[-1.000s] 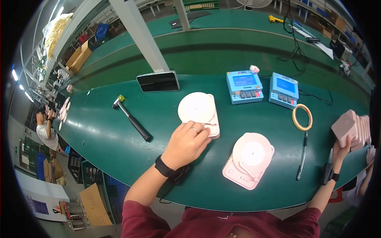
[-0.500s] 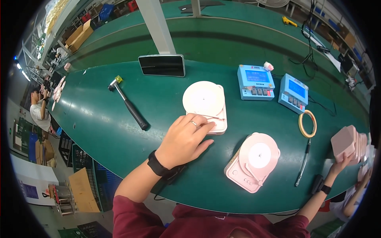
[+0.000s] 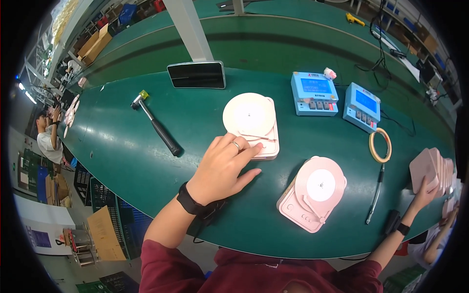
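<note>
A pale pink toy record player [image 3: 249, 117] with a cream disc lies at the middle of the table. My left hand [image 3: 221, 168], wearing a ring and a dark wristband, rests over its front left part. Its fingers are stretched out, with the index fingertip at a round button by the front edge. Nearer to me, on the right, a second pink record player [image 3: 303, 207] lies tilted toward the right, untouched. At the far right my right hand [image 3: 426, 191] grips the near piece of a row of pink record players [image 3: 423, 170]; part of its fingers is hidden.
A hammer [image 3: 159, 128] lies on the left, and a phone [image 3: 197, 75] leans at a post. Two blue testers [image 3: 315, 95] with screens stand at the back right, near a tape roll [image 3: 380, 145] and a pen [image 3: 375, 195]. Other people work at both sides.
My left index finger has shifted slightly at the front of the middle record player. The whole view has tilted a little. My right hand stays at the row of pink record players.
</note>
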Demonstrator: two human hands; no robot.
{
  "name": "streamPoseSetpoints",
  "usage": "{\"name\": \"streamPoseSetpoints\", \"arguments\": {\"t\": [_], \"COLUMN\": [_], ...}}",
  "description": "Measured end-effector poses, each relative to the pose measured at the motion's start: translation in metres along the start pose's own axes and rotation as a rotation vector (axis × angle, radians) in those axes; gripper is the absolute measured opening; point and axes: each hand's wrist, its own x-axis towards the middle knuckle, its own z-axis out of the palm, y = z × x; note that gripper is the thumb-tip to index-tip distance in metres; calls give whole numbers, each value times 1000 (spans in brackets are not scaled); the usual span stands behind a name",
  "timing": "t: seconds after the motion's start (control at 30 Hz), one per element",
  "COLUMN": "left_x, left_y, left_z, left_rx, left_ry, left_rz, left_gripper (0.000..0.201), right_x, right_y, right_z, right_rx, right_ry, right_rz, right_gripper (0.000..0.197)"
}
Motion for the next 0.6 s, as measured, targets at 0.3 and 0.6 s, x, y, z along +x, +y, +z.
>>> {"name": "streamPoseSetpoints", "arguments": {"t": [0.3,0.6], "left_x": [-3,-3], "left_y": [-7,-10], "left_z": [3,7], "left_rx": [-42,-40], "left_ry": [45,88], "left_rz": [6,19], "left_gripper": [41,38], "right_x": [9,16], "right_y": [22,67], "right_z": [-12,-5], "right_rx": [-245,37], "right_ry": [101,23], "right_rz": [81,145], "right_gripper": [55,54]}}
